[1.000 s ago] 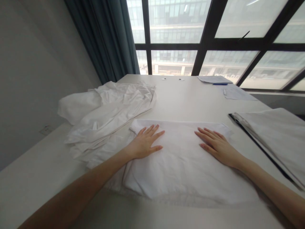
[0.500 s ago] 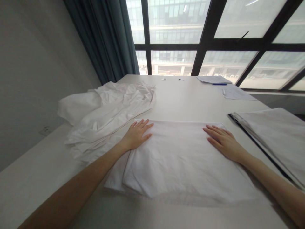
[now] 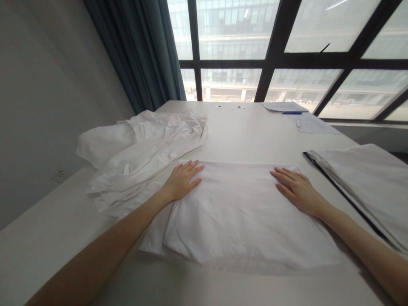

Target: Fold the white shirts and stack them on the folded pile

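A folded white cloth [image 3: 242, 216] lies in front of me, its far edge nearly straight and its near part slightly wrinkled. My left hand [image 3: 182, 180] rests flat on its far left corner, fingers apart and pointing away from me. On the far right corner lies my right hand [image 3: 295, 189], palm down with the fingers stretched out. Neither hand grips the fabric. Layers of the cloth stick out at the left, under my left forearm. A crumpled heap of white fabric [image 3: 153, 144] lies just beyond my left hand.
The white table [image 3: 242, 131] reaches to the window. At the right lies another folded white cloth [image 3: 372, 174] with a black edge along its left side. Papers [image 3: 283, 106] and a blue pen [image 3: 292, 113] lie at the far right. A dark curtain [image 3: 143, 55] hangs at the left.
My hands have slid apart over the cloth, the left one outward and away to the far left corner, the right one toward the right corner. Over the last half second they stay put.
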{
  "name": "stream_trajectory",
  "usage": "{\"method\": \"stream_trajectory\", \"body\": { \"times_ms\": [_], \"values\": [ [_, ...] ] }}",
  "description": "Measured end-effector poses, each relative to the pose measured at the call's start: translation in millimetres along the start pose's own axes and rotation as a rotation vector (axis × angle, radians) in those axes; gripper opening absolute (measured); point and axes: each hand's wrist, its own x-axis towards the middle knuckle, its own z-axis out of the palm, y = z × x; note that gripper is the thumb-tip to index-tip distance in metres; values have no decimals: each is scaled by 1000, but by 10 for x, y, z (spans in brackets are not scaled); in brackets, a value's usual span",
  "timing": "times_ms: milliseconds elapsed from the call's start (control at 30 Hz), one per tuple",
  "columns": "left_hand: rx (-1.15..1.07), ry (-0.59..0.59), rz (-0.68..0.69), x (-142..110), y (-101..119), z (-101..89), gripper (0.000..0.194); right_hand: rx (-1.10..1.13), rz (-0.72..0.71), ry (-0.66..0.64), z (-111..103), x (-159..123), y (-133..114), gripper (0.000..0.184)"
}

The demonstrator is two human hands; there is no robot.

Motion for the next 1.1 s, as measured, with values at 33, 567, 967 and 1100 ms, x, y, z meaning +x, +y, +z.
{"method": "stream_trajectory", "body": {
  "times_ms": [33,567,967,1100],
  "values": [
    [0,2,0,0,-1,1,50,1,-2,1,-2,1,-1,50],
    [-4,-7,-7,-1,5,-6,50,6,-5,-1,6,-3,5,50],
    [3,-3,-7,-2,2,0,50,16,1,4,-12,2,-14,51],
    [19,-4,-13,-2,0,14,49,15,0,-2,-18,0,-17,51]
  ]
}}
